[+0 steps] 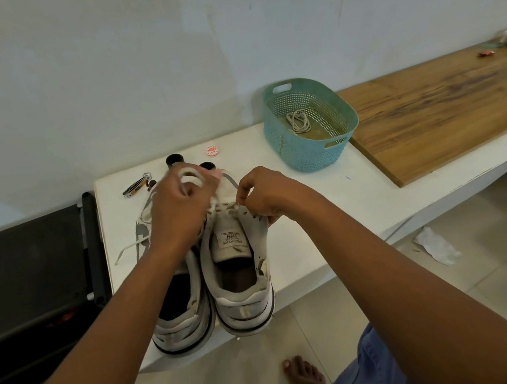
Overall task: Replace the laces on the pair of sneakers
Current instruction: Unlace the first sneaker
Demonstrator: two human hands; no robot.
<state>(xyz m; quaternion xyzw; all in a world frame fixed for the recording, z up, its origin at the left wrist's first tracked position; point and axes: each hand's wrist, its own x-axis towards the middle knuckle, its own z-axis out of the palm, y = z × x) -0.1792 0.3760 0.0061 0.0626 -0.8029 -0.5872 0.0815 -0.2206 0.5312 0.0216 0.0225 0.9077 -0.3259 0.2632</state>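
The white worktop (326, 202) carries everything, so take the pair of sneakers (211, 278) standing at its near edge as your landmark, heels toward you. Beyond the pair and to the right sits the blue perforated basket (310, 122) with a coiled lace (298, 121) lying inside it (whether that one is old or new I cannot tell). Just beyond the toes to the left lies a small metal clipper (136, 186); a round red-and-white cap (212, 151) lies just beyond the toes.

Your left hand (178, 213) hovers over the toe end of the left shoe, its fingers curled round a blurred loop of white lace (190, 177). Your right hand (265, 195) pinches at the top of the right shoe's eyelet row, thumb and forefinger closed on the lace end there, other fingers bracing the upper.

You appear to be working the lace through the right shoe's lower eyelets, with the upper eyelets bare. The next move likely calls for a steady pinch and slack fed from your left hand.
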